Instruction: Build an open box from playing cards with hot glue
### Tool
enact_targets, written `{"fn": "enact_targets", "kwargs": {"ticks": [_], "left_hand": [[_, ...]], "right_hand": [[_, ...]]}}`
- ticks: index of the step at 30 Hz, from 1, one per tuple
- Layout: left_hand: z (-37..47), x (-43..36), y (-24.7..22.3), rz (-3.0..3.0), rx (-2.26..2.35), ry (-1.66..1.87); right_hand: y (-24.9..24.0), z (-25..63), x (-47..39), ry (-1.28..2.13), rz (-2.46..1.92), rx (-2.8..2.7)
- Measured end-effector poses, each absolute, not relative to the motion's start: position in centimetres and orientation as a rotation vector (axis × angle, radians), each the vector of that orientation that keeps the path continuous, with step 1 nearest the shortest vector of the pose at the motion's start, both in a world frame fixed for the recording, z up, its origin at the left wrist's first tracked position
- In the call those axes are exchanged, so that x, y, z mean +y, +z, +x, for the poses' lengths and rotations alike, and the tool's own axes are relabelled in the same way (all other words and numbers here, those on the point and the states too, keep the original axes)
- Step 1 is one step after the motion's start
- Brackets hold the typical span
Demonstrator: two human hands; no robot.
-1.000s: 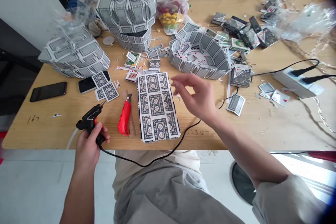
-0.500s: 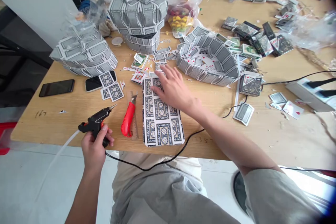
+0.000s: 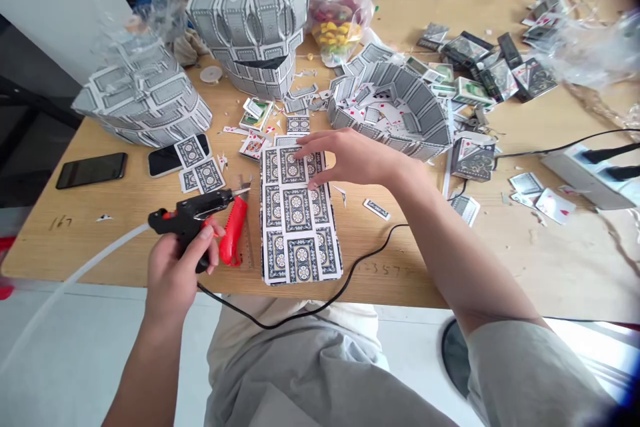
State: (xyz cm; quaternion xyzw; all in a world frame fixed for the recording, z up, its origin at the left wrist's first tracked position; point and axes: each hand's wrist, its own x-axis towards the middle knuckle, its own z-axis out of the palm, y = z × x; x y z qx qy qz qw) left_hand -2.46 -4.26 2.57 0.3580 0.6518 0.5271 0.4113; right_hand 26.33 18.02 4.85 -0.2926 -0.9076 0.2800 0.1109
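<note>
My left hand (image 3: 176, 265) is wrapped around the handle of a black hot glue gun (image 3: 195, 210). A white glue stick trails from its rear, and its nozzle points right over a red utility knife (image 3: 233, 232). My right hand (image 3: 350, 155) arches over the upper part of a rectangular panel (image 3: 300, 210) covered with blue-patterned playing cards. Its thumb and fingers are apart, with the tips at or just above the cards; contact is hard to tell. Beside the knife lies a clear ruler (image 3: 246, 247), partly covered. A narrow card strip (image 3: 377, 209) rests right of the panel.
Baskets made of cards stand at the back: a lidded tall one (image 3: 250, 13), a left one (image 3: 145, 100) and an open one (image 3: 395, 107). Two phones (image 3: 93, 170) lie left. The gun's black cord (image 3: 280, 323) loops along the front edge. A power strip (image 3: 590, 177) sits right.
My right hand has turned from lying flat on the panel to an arched pose, uncovering the card strip beside it. The glue gun has moved a little, its nozzle now over the knife.
</note>
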Motion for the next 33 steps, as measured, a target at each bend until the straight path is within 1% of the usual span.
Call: {"fn": "enact_targets", "kwargs": {"ticks": [10, 16, 20, 24, 33], "left_hand": [[-0.6, -1.8, 3.3, 1.133, 1.754, 1.075], [1.2, -1.9, 4.0, 1.743, 2.026, 0.833], [1.6, -1.4, 3.8, 2.022, 2.000, 0.765], [1.7, -0.3, 3.8, 2.053, 1.986, 0.732], [1.8, 1.2, 4.1, 1.921, 1.969, 0.656]], "right_hand": [[3.7, 26.4, 18.2, 0.776, -0.832, -2.585], [2.3, 26.5, 19.3, 0.834, -0.829, -2.480], [1.4, 26.6, 20.0, 0.830, -0.854, -2.425], [1.1, 26.5, 20.2, 0.814, -0.889, -2.372], [1.8, 26.5, 20.1, 0.862, -0.794, -2.483]]}}
